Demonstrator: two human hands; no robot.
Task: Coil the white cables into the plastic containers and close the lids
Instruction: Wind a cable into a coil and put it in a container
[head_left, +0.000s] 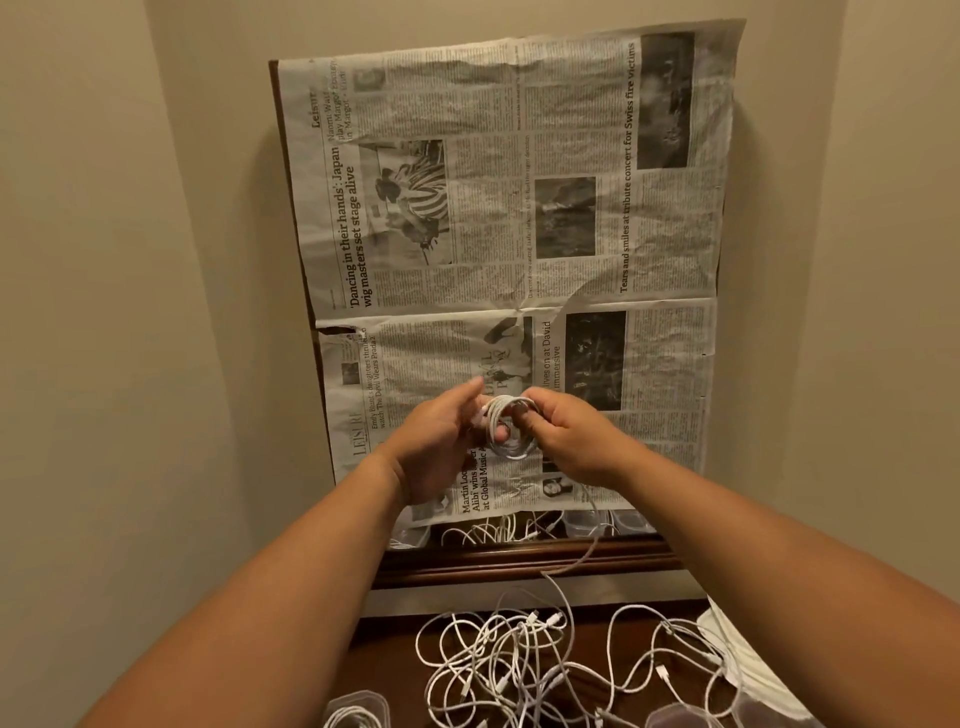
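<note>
coiling step: both hands raised in front of the newspaper (519, 208), arms stretched forward. left hand (441, 436) has fingers through the white coil (506, 426), thumb up and apart; right hand (566, 436) fingers pinched on the coil's side. loose tail (582, 551) hangs to the cable pile (545, 660) on the table. likely next: wind in the tail, then drop coil into a container (358, 714), lower left.

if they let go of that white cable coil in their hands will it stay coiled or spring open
The small white cable coil probably springs loose: only the left hand and right hand pinch its loops together. It looks light and floppy, since its tail droops to the tangled loose white cables below.
</note>
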